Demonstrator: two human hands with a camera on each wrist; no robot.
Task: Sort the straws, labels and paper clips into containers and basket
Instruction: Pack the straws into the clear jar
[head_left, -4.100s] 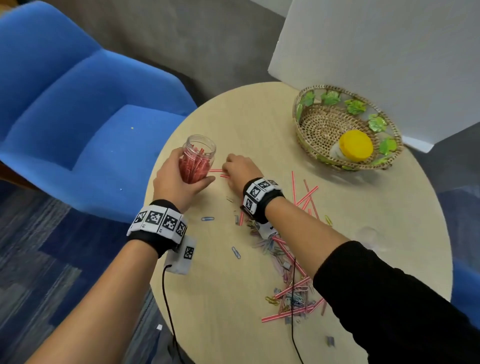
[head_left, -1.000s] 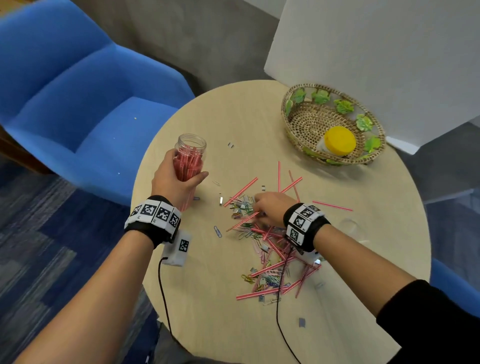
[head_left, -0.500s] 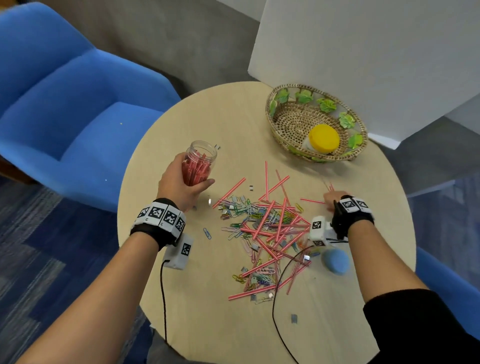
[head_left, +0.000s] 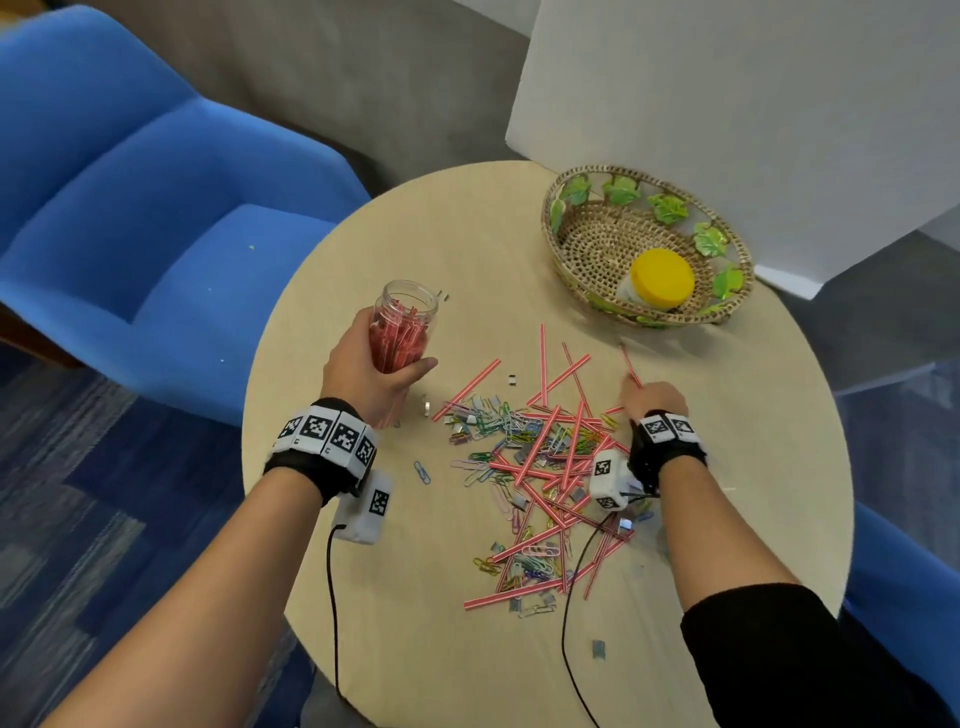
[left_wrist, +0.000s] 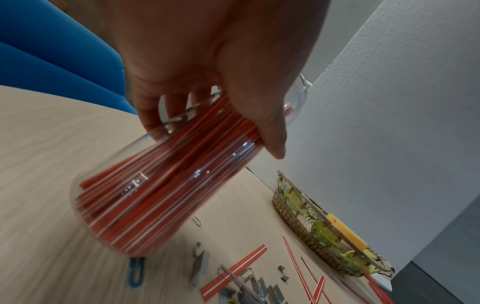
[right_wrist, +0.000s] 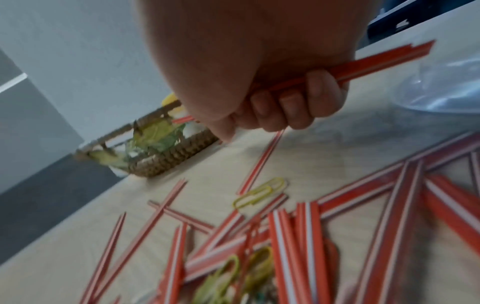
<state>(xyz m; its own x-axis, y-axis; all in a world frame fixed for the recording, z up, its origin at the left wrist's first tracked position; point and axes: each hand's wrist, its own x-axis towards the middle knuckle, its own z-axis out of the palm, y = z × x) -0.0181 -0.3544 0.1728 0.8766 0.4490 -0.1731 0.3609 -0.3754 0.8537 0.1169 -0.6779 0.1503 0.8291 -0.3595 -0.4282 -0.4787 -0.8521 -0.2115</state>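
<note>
My left hand (head_left: 371, 371) grips a clear jar (head_left: 402, 327) packed with red-and-white straws, held just above the round table (head_left: 374, 597); the same jar (left_wrist: 161, 185) fills the left wrist view. My right hand (head_left: 654, 397) is curled round red-and-white straws (right_wrist: 376, 63), one end sticking out past the fingers (right_wrist: 298, 111). A heap of straws (head_left: 550, 452), coloured paper clips (head_left: 498, 421) and small grey labels (head_left: 519, 457) lies between the hands. A wicker basket (head_left: 576, 244) with green leaves holds a yellow-lidded container (head_left: 661, 279).
A blue armchair (head_left: 130, 208) stands left of the table, a white board (head_left: 727, 104) behind the basket. Stray clips (head_left: 422, 472) and labels (head_left: 598, 649) lie apart from the heap. A clear container (right_wrist: 446, 86) sits to the right of my right hand.
My right hand went from the left side of the heap to its far right and now holds straws off the table. The jar stays in my left hand.
</note>
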